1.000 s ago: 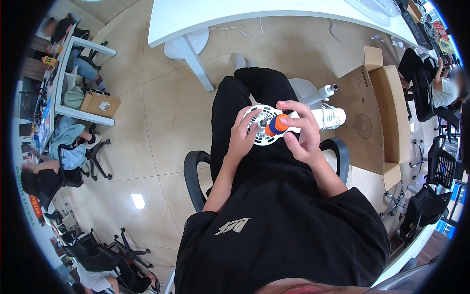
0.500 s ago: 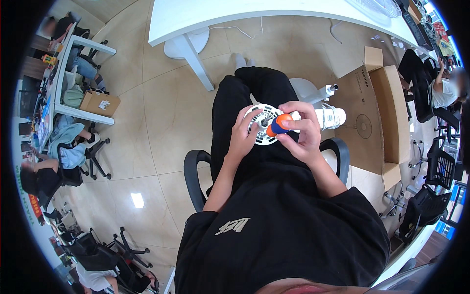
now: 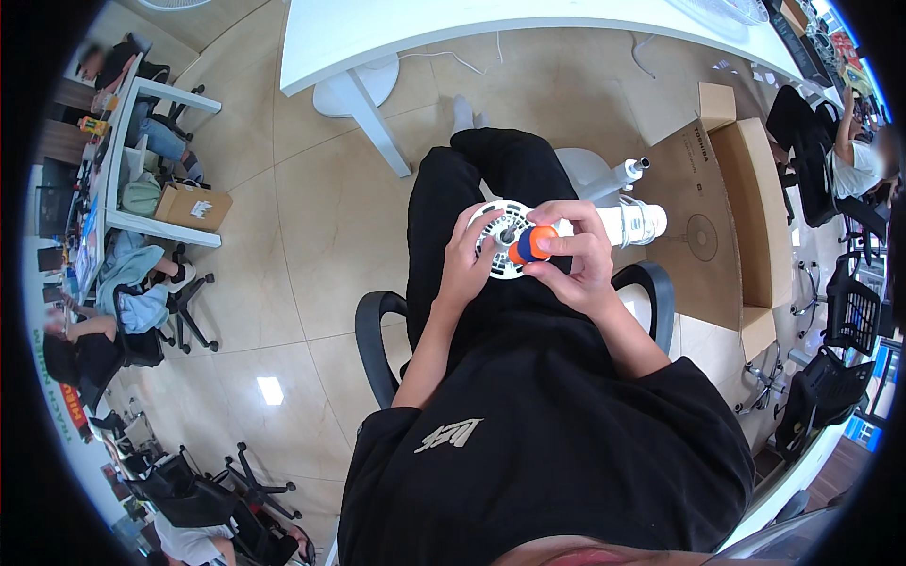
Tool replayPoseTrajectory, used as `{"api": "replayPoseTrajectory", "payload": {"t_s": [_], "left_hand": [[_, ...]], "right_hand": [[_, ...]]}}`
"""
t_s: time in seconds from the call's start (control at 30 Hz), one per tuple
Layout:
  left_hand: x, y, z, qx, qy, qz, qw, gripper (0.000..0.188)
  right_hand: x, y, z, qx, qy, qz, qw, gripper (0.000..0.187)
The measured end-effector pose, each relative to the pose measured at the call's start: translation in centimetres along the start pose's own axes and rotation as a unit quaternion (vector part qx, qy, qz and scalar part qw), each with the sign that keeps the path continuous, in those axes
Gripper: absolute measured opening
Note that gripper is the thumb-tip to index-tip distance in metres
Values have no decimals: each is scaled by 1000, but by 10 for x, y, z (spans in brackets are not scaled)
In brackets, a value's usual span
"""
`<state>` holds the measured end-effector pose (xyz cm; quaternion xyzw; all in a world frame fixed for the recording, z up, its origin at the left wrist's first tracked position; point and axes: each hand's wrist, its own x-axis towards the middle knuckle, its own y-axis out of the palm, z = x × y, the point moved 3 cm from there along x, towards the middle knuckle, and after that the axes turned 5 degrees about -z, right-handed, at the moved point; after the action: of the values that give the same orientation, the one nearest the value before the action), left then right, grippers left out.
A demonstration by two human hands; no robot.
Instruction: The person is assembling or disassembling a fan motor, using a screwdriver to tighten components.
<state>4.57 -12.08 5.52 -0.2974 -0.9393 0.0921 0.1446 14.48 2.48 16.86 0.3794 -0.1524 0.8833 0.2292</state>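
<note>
Over my lap sits a white fan motor head (image 3: pixel 620 226), its round slotted front plate (image 3: pixel 510 274) turned up toward me and a short metal shaft standing at its centre. My left hand (image 3: pixel 468 259) grips the plate's left side, fingers curled over the rim. In my right hand (image 3: pixel 583 255), thumb and fingers pinch a short orange-and-blue handle (image 3: pixel 534 243), like a screwdriver's. It lies just right of the shaft; its tip is hidden or too small to make out. A cord is wound round the motor's rear end.
Beyond my right knee, a white fan stand (image 3: pixel 618 179) with a metal-tipped pole rises from a round base. Further right lies an open cardboard box (image 3: pixel 698 236). A white table (image 3: pixel 406 26) spans the front. Chair armrests (image 3: pixel 376 344) flank me. People sit at desks on both sides.
The orange-and-blue handle has turned in my right fingers and shifted slightly left. My left hand keeps its grip on the motor head.
</note>
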Motion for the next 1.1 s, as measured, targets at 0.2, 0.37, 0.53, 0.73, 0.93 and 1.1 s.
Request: {"api": "replayPoseTrajectory", "payload": {"t_s": [0.2, 0.37, 0.53, 0.73, 0.93, 1.1], "left_hand": [[0, 1, 2, 6, 5, -9, 1000, 34], [0, 1, 1, -6, -2, -7, 1000, 35], [-1, 2, 2, 2, 9, -10, 1000, 36], [-2, 1, 1, 5, 18, -18, 1000, 35], [-1, 1, 1, -2, 8, -3, 1000, 35], [-2, 1, 3, 3, 5, 0, 1000, 34]], "right_hand": [[5, 0, 3, -5, 5, 33, 999, 39], [0, 2, 0, -22, 18, 29, 999, 39], [1, 5, 0, 1, 10, 20, 1000, 38], [8, 2, 4, -14, -11, 58, 998, 38], [-5, 2, -5, -18, 21, 14, 1000, 37], [3, -1, 7, -40, 6, 0, 999, 38]]}}
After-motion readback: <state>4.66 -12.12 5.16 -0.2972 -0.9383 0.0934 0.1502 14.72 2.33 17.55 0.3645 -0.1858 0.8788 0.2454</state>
